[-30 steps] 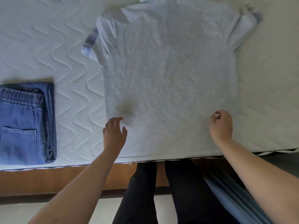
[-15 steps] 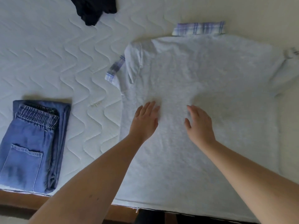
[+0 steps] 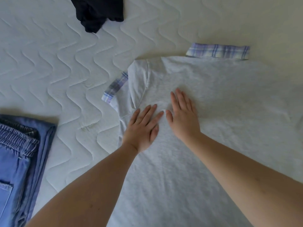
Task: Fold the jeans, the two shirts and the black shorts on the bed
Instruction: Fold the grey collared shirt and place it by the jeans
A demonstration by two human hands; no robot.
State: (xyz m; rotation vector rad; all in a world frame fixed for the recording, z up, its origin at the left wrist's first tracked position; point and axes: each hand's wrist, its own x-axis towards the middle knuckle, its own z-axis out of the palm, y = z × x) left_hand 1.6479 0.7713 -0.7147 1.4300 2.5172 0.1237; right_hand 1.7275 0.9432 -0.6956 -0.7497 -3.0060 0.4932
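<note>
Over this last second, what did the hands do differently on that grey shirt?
Both hands slid up the grey shirt from near its bottom hem towards the collar end. The left hand and right hand also came together and now lie flat, side by side, fingers straight, pressing the cloth. Nothing was picked up. The folded jeans and black shorts lie where they were.

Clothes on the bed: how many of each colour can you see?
Blue: 1, the folded blue denim jeans
Grey: 1, the light grey cotton shirt lying spread flat
Black: 1, the crumpled black fabric shorts
Purple plaid: 1, the plaid shirt peeking out from under the grey one
Total: 4 clothes
</note>
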